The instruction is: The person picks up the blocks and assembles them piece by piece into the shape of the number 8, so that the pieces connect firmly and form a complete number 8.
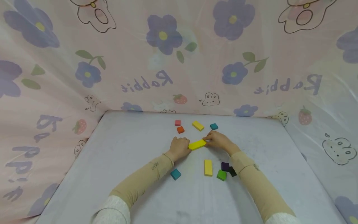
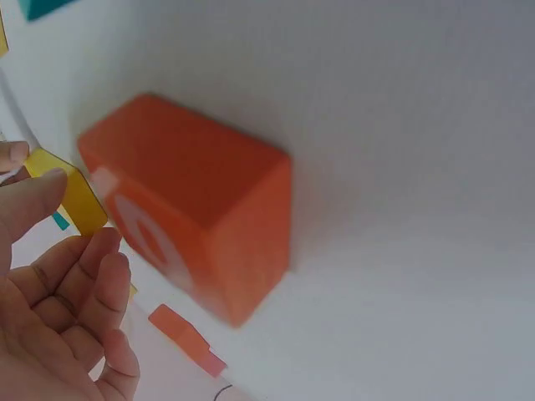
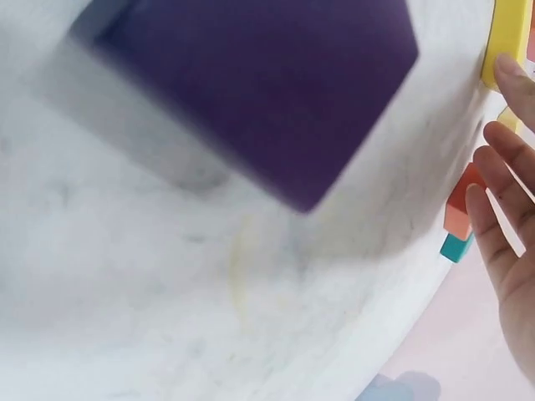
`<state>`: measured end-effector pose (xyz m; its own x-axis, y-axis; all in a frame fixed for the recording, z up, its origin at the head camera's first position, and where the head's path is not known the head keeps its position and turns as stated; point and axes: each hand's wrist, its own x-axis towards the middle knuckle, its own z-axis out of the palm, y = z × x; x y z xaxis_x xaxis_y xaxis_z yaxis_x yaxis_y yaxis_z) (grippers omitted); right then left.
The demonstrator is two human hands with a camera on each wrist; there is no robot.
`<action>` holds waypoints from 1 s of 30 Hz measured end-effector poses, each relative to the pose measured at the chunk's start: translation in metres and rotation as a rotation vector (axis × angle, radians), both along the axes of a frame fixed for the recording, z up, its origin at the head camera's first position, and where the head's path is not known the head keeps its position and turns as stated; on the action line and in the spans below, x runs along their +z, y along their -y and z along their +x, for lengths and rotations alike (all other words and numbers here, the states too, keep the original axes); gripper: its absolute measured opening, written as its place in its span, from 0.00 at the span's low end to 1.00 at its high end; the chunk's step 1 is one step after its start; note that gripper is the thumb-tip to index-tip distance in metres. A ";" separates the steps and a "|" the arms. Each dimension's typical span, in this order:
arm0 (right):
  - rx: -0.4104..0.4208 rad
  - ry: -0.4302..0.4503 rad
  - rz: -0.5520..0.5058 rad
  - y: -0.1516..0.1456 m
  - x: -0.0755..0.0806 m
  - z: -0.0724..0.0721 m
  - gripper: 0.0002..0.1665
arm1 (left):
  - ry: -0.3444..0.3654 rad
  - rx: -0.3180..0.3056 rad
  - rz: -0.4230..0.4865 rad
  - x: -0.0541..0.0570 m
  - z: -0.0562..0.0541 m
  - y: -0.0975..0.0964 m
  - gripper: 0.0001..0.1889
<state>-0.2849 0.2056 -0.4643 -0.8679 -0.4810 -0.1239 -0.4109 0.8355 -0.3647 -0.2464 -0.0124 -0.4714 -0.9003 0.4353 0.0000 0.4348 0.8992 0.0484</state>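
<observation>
A yellow block (image 1: 197, 144) spans the gap between my two hands over the middle of the table. My left hand (image 1: 180, 148) pinches its left end; in the left wrist view the thumb lies against the yellow block (image 2: 81, 199) while the other fingers curl loosely below. My right hand (image 1: 219, 141) grips the opposite end with thumb and fingertips. In the right wrist view, the right hand (image 3: 514, 192) has its thumb on the yellow block (image 3: 507, 42). An orange block (image 2: 188, 200) with a pale ring mark looms close to the left wrist camera.
Beyond the hands lie a pink block (image 1: 177, 123), an orange-red block (image 1: 180, 129), another yellow block (image 1: 198, 125) and a teal block (image 1: 213, 126). Nearer are a second teal block (image 1: 176, 174), an upright-lying yellow block (image 1: 208, 168), and purple (image 1: 225, 166), green (image 1: 221, 175) and black blocks (image 1: 232, 171).
</observation>
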 end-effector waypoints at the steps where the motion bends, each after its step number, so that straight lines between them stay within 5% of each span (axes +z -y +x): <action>1: -0.001 0.000 -0.008 -0.001 0.000 0.000 0.22 | -0.003 -0.001 -0.004 0.000 -0.001 0.000 0.15; 30: -0.045 0.018 -0.082 -0.008 -0.005 0.012 0.21 | -0.026 -0.033 -0.007 0.007 -0.018 0.004 0.11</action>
